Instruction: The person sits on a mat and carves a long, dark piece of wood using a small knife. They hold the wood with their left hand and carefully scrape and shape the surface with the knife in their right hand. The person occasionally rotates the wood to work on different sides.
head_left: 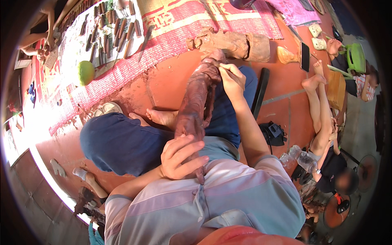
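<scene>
A long carved wooden figure (191, 100), dark reddish brown with wavy grooves, leans lengthwise between my legs, its narrow lower end against my shirt. Near its rounded upper end, my right hand (233, 81) is closed in a pinch with the fingertips at the carved surface; whatever sits in the pinch is too small to make out. Across the lower part lies my left hand (181, 158), its fingers stretched and apart over the wood. Beyond the figure's top, a rough, lighter brown block of carved wood (232, 45) rests on the tiles.
Several wooden-handled carving tools (116, 34) lie on a white sheet over a red patterned mat (171, 20). A green round fruit (85, 73) sits there. To the right are a phone (304, 57), a black bag (274, 134), plastic bottles (304, 159) and other people's legs (320, 106).
</scene>
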Demonstrator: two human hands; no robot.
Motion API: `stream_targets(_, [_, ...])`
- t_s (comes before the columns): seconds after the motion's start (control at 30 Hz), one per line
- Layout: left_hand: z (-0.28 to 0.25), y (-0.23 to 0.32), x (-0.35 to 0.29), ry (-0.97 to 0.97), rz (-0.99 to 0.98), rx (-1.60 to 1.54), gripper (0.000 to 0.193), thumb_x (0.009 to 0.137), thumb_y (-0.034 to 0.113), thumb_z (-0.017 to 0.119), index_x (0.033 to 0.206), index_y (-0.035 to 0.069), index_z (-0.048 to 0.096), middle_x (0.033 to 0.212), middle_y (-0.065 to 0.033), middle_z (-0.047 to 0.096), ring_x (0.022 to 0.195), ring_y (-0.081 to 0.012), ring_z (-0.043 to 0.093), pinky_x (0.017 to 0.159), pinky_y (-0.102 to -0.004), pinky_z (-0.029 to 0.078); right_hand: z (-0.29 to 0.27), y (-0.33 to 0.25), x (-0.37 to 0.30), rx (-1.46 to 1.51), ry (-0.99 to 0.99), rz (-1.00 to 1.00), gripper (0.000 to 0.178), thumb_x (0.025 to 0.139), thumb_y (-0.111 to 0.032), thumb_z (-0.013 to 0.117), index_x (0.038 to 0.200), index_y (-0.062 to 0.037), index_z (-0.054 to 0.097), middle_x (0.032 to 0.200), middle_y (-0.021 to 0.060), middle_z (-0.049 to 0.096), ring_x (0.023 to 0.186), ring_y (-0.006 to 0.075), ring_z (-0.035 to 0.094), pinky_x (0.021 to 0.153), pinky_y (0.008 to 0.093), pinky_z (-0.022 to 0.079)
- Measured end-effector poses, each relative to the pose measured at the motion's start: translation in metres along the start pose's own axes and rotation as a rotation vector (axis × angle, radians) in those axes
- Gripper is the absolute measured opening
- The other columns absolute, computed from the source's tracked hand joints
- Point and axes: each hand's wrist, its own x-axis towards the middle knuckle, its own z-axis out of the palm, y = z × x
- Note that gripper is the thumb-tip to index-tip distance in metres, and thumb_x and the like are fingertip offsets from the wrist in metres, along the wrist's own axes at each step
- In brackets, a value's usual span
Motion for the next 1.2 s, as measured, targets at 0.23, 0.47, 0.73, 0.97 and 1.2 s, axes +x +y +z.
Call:
stream_targets(0.23, [0.002, 0.000, 0.003, 0.020, 0.001, -0.004, 0.029, 0.075, 0.035, 0.065, 0.098, 0.018, 0.067, 0.109, -0.0079, 0.063, 0.102, -0.0283, 0.056, 0.081, -0.0383, 0.048, 0.004, -0.001, -0.005, 0.190, -0.018, 0.233, 0.006, 0.080, -0.001, 0.067, 0.086, 0.0000, 0.065, 0.079, 0.0090, 0.067, 0.070, 0.0069, 0.059, 0.063, 0.0216, 0.047])
stream_targets(0.47, [0.002, 0.001, 0.002, -0.005, 0.000, -0.001, 0.031, 0.073, 0.037, 0.066, 0.098, 0.018, 0.067, 0.109, -0.0078, 0.063, 0.102, -0.0282, 0.056, 0.081, -0.0384, 0.048, 0.010, 0.007, -0.011, 0.189, 0.029, 0.104, 0.005, 0.078, -0.001, 0.067, 0.082, -0.0003, 0.063, 0.080, 0.0121, 0.067, 0.072, 0.0184, 0.066, 0.066, 0.0249, 0.050])
stream_targets(0.73, [0.001, 0.002, 0.002, -0.017, -0.002, -0.004, 0.030, 0.073, 0.036, 0.066, 0.098, 0.019, 0.068, 0.107, -0.0074, 0.063, 0.102, -0.0286, 0.056, 0.081, -0.0383, 0.048, 0.009, 0.001, -0.010, 0.181, 0.023, 0.085, 0.005, 0.079, 0.000, 0.067, 0.083, 0.0020, 0.064, 0.078, 0.0093, 0.067, 0.072, 0.0101, 0.063, 0.066, 0.0220, 0.048])
stream_targets(0.97, [0.002, 0.001, 0.003, 0.000, 0.012, 0.009, 0.030, 0.076, 0.039, 0.065, 0.098, 0.019, 0.067, 0.105, -0.0073, 0.064, 0.101, -0.0282, 0.056, 0.079, -0.0378, 0.048, 0.014, -0.005, -0.004, -0.006, 0.048, -0.100, 0.006, 0.078, -0.003, 0.066, 0.083, -0.0018, 0.063, 0.083, 0.0149, 0.066, 0.077, 0.0257, 0.066, 0.067, 0.0301, 0.051])
stream_targets(1.2, [0.002, 0.000, 0.000, -0.011, 0.042, -0.032, 0.026, 0.080, 0.034, 0.065, 0.098, 0.015, 0.065, 0.112, -0.0136, 0.060, 0.109, -0.0332, 0.054, 0.085, -0.0421, 0.047, 0.004, -0.009, -0.004, 0.086, -0.131, -0.075, 0.008, 0.077, -0.001, 0.067, 0.085, -0.0001, 0.065, 0.083, 0.0115, 0.067, 0.077, 0.0174, 0.066, 0.070, 0.0253, 0.050])
